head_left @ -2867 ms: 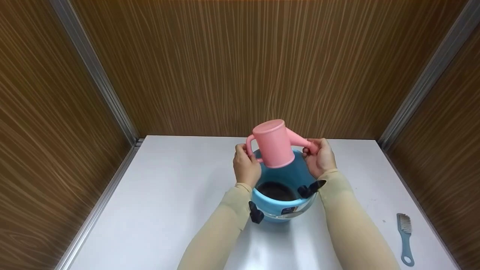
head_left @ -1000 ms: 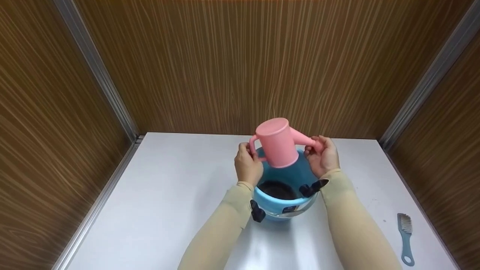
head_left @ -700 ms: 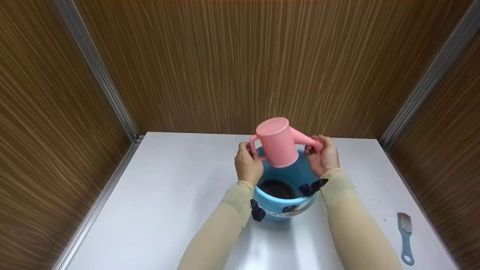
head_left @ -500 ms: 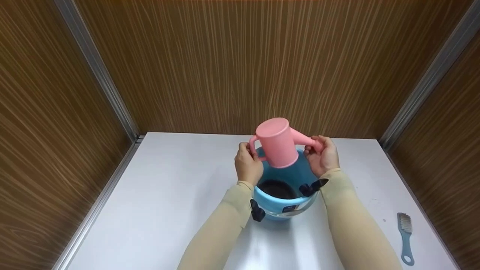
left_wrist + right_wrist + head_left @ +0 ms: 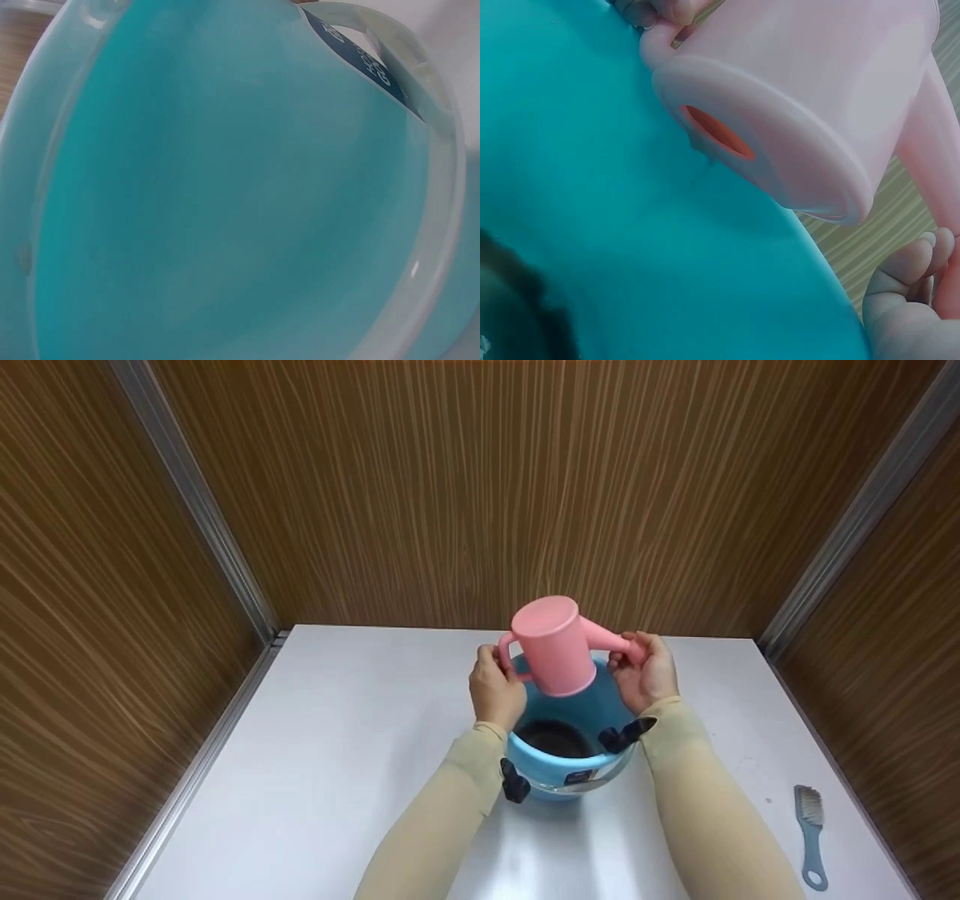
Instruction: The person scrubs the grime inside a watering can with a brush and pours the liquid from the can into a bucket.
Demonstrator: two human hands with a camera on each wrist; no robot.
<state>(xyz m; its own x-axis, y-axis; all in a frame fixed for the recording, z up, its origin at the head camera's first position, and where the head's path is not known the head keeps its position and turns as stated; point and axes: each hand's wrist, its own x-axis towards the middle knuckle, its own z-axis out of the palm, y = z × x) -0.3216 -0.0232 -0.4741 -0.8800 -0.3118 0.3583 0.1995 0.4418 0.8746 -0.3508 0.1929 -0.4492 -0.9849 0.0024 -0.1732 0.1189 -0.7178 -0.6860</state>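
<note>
A pink watering can (image 5: 556,656) is held upside down, tilted, over a light blue bucket (image 5: 555,763). My left hand (image 5: 496,694) grips its handle at the left. On the other side, my right hand (image 5: 649,679) pinches the end of the spout (image 5: 611,640). In the right wrist view the can's opening (image 5: 718,133) faces down, and a thin trickle of water (image 5: 705,157) falls from it. Inside the bucket, a dark round patch (image 5: 555,739) shows at the bottom. The bucket's blue wall (image 5: 225,187) fills the left wrist view, where no hand shows.
A grey-blue brush (image 5: 811,840) lies on the white table (image 5: 322,765) at the right front. Wood-grain panels (image 5: 465,495) stand at the back and both sides, joined by metal strips. A clear handle (image 5: 442,210) and a dark label (image 5: 360,60) are on the bucket.
Compared with about three seconds ago, both hands and the watering can appear slightly further right in the head view. Over the last second they stay almost still.
</note>
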